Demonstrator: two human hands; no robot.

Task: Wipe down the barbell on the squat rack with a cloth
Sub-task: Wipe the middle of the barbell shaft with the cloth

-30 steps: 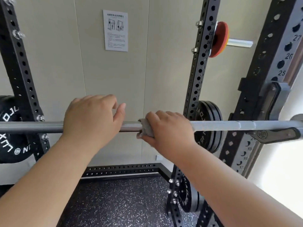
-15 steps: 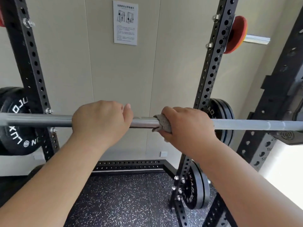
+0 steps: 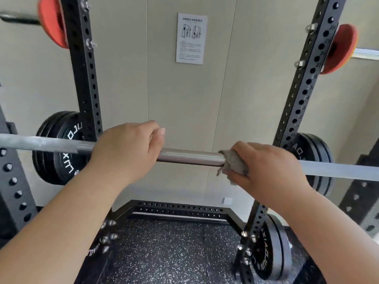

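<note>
A silver barbell (image 3: 188, 157) runs across the view at chest height on the black squat rack (image 3: 86, 83). My left hand (image 3: 127, 149) grips the bar left of its middle, fingers curled over the top. My right hand (image 3: 268, 167) grips the bar to the right with a grey cloth (image 3: 232, 163) wrapped round it; a bunch of cloth sticks out on the left side of the fist. A bare shiny stretch of bar lies between the two hands.
Black weight plates (image 3: 59, 148) hang on the rack's left post and others (image 3: 315, 152) on the right post, with more low at the right (image 3: 268, 251). Orange plates (image 3: 340, 48) sit high up. A paper notice (image 3: 191, 37) hangs on the wall. Speckled rubber floor (image 3: 168, 253) lies below.
The view has swung left, bringing the left post and plates into sight. My right hand with the cloth has slid right along the bar, widening the gap to my left hand.
</note>
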